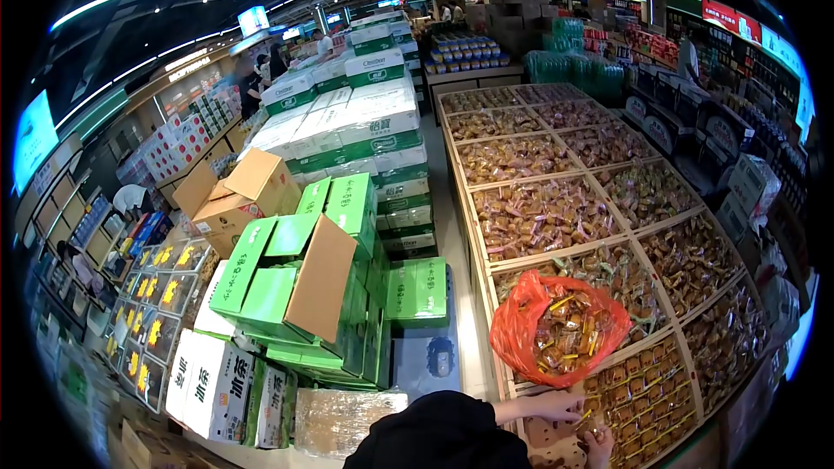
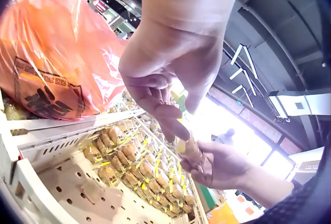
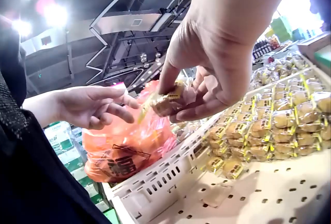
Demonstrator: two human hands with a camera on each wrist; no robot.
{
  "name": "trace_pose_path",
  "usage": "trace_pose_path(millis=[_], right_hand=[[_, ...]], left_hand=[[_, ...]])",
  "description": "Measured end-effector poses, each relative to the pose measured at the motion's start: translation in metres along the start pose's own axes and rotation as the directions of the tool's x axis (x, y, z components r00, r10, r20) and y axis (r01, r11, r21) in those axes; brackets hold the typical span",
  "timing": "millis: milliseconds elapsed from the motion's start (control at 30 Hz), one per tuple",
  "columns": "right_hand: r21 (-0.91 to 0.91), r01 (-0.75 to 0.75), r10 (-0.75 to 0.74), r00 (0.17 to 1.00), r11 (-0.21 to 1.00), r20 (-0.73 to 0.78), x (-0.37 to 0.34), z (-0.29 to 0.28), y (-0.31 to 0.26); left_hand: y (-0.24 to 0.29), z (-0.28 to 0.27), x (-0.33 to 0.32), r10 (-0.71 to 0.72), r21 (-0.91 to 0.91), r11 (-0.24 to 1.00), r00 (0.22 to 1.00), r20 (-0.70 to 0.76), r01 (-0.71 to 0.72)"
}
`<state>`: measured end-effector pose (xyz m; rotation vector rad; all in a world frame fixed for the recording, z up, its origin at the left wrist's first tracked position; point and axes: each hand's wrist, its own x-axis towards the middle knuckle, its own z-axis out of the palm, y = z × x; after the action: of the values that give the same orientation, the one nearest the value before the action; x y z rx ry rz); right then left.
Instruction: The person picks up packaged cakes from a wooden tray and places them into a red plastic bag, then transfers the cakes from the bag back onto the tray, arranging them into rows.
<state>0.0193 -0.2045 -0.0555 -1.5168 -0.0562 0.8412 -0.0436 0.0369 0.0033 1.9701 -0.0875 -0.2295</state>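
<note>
My right hand [image 1: 598, 447] pinches a small wrapped pastry [image 3: 168, 99] between thumb and fingers, above a white perforated crate [image 3: 155, 182]. Facing it, my left hand [image 1: 556, 406] reaches in with loosely bent fingers, its fingertips right at the yellow-edged wrapper. In the left wrist view, the left thumb stands apart from the fingers near the pastry. Rows of similar wrapped pastries [image 1: 643, 404] fill one side of the crate. An orange-red plastic bag [image 1: 512, 330], holding many wrapped pieces, sits open just beyond the hands.
Wooden-edged bins [image 1: 547, 217] of wrapped snacks stretch away ahead. To the left stand stacked green cartons [image 1: 347, 208], an open brown cardboard box [image 1: 234, 200] and white tea cartons [image 1: 208, 386]. A plastic-wrapped pack [image 1: 339, 421] lies near my body.
</note>
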Motion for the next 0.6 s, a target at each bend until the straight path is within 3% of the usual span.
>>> trace_pose_path(millis=[67, 133, 167, 200, 267, 333, 400, 433, 500, 567, 600], right_hand=[[0.023, -0.06, 0.061, 0.995, 0.998, -0.077, 0.008, -0.013, 0.012], [0.007, -0.025, 0.026, 0.924, 1.0, -0.382, 0.029, -0.024, 0.044], [0.043, -0.129, 0.133, 0.852, 0.991, -0.507, 0.033, -0.028, 0.051], [0.049, -0.137, 0.143, 0.845, 0.989, -0.515, 0.039, -0.035, 0.065], [0.186, -0.196, 0.269, 0.749, 0.963, -0.605, 0.063, -0.069, 0.12], [0.217, -0.249, 0.33, 0.736, 0.944, -0.591, 0.077, -0.086, 0.15], [0.445, -0.379, 0.58, 0.615, 0.812, -0.534, 0.079, -0.093, 0.165], [0.451, -0.387, 0.59, 0.605, 0.804, -0.534, 0.075, -0.09, 0.17], [0.552, -0.248, 0.576, 0.59, 0.796, -0.565, 0.052, -0.055, 0.132], [0.526, -0.243, 0.535, 0.665, 0.815, -0.521, 0.069, -0.073, 0.165], [0.536, -0.114, 0.432, 0.738, 0.837, -0.519, 0.08, -0.086, 0.198]], left_hand=[[-0.002, -0.009, 0.0, -0.092, -0.047, 0.994, 0.992, 0.085, 0.096], [-0.015, -0.015, 0.002, -0.017, -0.012, 1.0, 1.0, 0.013, 0.017], [-0.018, -0.017, 0.002, -0.044, -0.025, 0.999, 0.999, -0.006, 0.043], [-0.035, -0.014, 0.007, 0.027, 0.081, 0.997, 0.998, -0.055, -0.022], [-0.008, -0.027, 0.002, -0.183, -0.071, 0.98, 0.983, 0.023, 0.184], [-0.008, -0.022, 0.007, -0.165, -0.088, 0.982, 0.986, 0.003, 0.165], [-0.009, -0.016, 0.011, -0.157, -0.112, 0.982, 0.987, -0.016, 0.154], [-0.009, -0.014, 0.013, -0.158, -0.208, 0.964, 0.986, 0.043, 0.164], [-0.006, -0.009, 0.015, -0.118, -0.321, 0.936, 0.988, 0.097, 0.143], [-0.004, -0.008, 0.013, -0.147, -0.288, 0.944, 0.986, 0.075, 0.163], [-0.008, -0.007, 0.015, -0.136, -0.217, 0.966, 0.99, 0.039, 0.142]])
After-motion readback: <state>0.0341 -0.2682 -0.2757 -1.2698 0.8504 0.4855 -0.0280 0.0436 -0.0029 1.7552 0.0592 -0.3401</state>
